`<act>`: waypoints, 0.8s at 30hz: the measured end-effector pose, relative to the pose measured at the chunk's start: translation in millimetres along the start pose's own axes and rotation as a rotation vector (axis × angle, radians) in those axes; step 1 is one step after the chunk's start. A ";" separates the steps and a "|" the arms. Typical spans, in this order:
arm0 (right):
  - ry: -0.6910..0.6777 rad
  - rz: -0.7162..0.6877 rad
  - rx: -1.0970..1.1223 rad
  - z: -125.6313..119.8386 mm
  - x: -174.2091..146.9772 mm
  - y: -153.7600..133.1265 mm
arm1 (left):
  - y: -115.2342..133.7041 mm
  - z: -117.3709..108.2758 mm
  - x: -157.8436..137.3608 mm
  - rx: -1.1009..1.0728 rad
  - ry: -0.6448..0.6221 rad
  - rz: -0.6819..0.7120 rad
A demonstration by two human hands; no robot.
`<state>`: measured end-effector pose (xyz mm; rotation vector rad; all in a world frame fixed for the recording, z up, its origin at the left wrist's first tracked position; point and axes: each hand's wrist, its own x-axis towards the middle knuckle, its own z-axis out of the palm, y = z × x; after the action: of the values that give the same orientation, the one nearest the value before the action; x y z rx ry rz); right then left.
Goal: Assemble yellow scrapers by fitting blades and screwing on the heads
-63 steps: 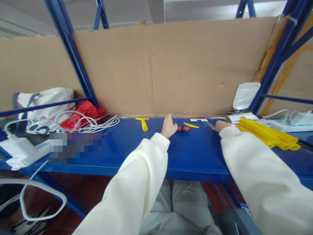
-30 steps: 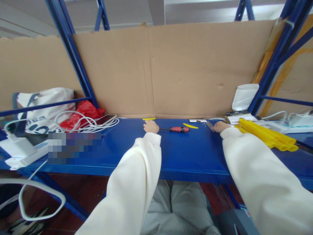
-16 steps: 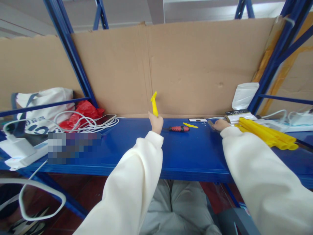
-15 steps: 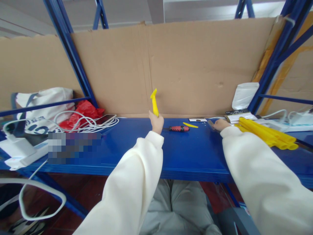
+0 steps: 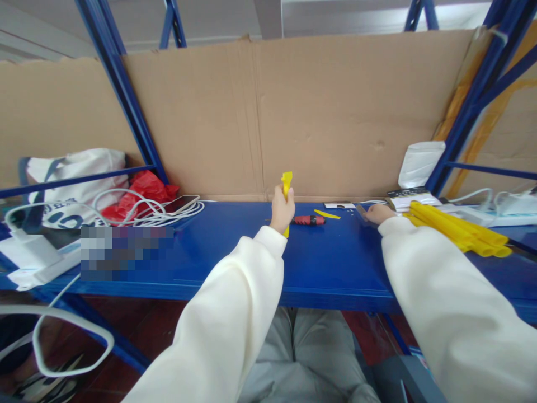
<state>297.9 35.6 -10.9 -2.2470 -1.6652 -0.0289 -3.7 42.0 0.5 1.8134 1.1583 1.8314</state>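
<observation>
Upright in my left hand is a yellow plastic handle-shaped piece; its flared end shows above the fingers and its lower end below them. Just right of that hand, a screwdriver with a red and black grip lies on the blue tabletop. Behind it rests a thin curved yellow strip. Farther right, my right hand is down at the table with its fingers curled at a small, partly see-through item, whose kind I cannot make out.
Yellow tubes lie in a pile beside my right forearm, with a white power strip behind. White cables, a red plastic bag and a cloth bag are at left. A cardboard sheet stands along the back.
My left hand has moved slightly right and turned, and the yellow piece has come lower, with its head now facing differently. My right hand has hardly moved.
</observation>
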 end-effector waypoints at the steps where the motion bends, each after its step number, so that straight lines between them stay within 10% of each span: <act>1: -0.043 0.027 -0.029 -2.5 -2.3 -2.9 | 4.7 -0.6 -2.1 0.032 -0.020 0.016; 12: 0.089 0.127 -0.007 -26.7 -29.8 -31.4 | 17.1 -4.2 -23.2 0.588 -0.588 0.033; 24: 0.108 -0.015 0.403 -33.3 -39.7 -86.3 | 19.9 -0.5 -25.3 0.672 -0.634 0.040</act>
<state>211.3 11.3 34.2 -1.8974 -1.4778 0.1646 5.8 11.3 -2.5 2.5078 1.5540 0.7654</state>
